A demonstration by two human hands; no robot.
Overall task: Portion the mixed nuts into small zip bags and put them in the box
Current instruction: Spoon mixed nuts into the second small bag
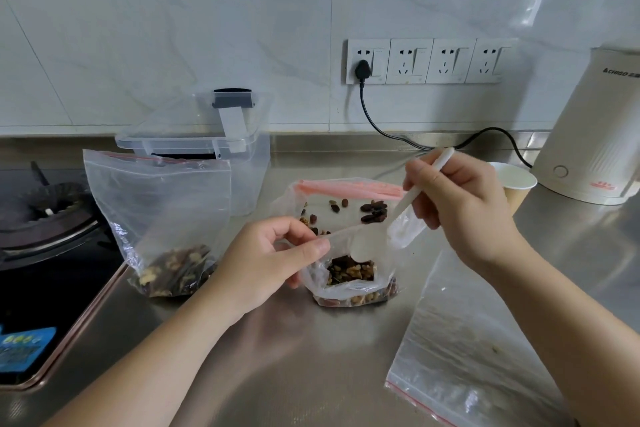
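While our left hand (277,253) pinches the bag (349,274) open | right hand (460,204) grips spoon (412,204), bowl slanting toward 7 o'clock, just above bag mouth.

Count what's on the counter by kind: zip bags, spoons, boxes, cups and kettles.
Zip bags: 3 (standing bag, held bag, empty bag)
Spoons: 1
Boxes: 1
Cups: 1
Kettles: 1
Total: 7

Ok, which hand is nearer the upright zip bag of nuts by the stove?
Left. The left hand sits just right of the upright zip bag, holding another bag's rim; the right hand is farther right, holding a white spoon.
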